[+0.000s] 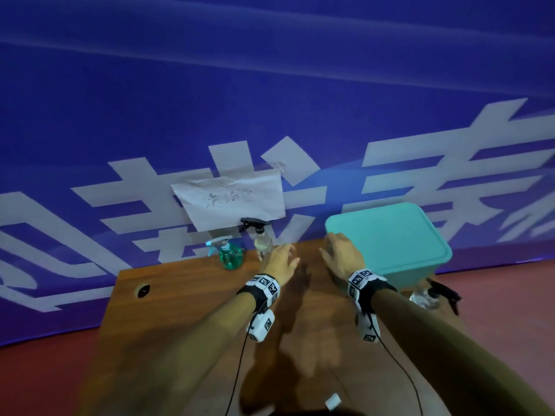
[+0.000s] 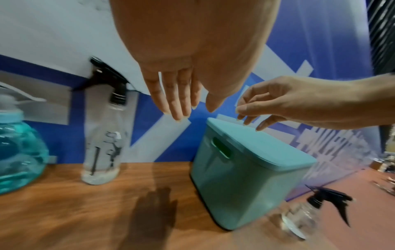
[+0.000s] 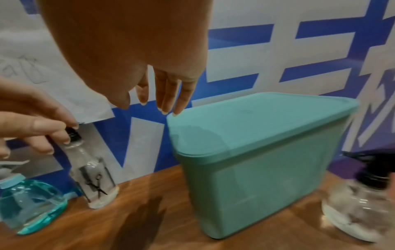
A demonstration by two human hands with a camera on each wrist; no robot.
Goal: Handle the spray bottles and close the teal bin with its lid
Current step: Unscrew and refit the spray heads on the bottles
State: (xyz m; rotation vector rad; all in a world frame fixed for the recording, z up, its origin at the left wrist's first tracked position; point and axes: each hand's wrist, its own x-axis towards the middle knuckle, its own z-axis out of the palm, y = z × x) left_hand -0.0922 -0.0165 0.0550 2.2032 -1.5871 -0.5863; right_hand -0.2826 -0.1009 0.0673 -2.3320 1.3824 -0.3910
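Observation:
The teal bin [image 1: 420, 271] stands at the table's back right with its lid [image 1: 387, 232] lying flat on top. My right hand [image 1: 339, 253] hovers with relaxed fingers [image 3: 164, 99] at the lid's [image 3: 256, 121] near-left corner; contact is unclear. My left hand [image 1: 282, 259] is empty, its straight fingers [image 2: 179, 101] in the air between the bin [image 2: 241, 182] and a tall clear spray bottle [image 1: 263, 242] with a black trigger. A round teal spray bottle [image 1: 230, 256] stands left of that. A short clear spray bottle [image 1: 426, 297] sits right of the bin.
The wooden table [image 1: 186, 295] ends against a blue banner wall with a taped paper sign [image 1: 231, 199]. A cable hole [image 1: 143, 290] lies near the table's left edge. Bare wood [image 2: 85, 219] stretches in front of the bottles and the bin.

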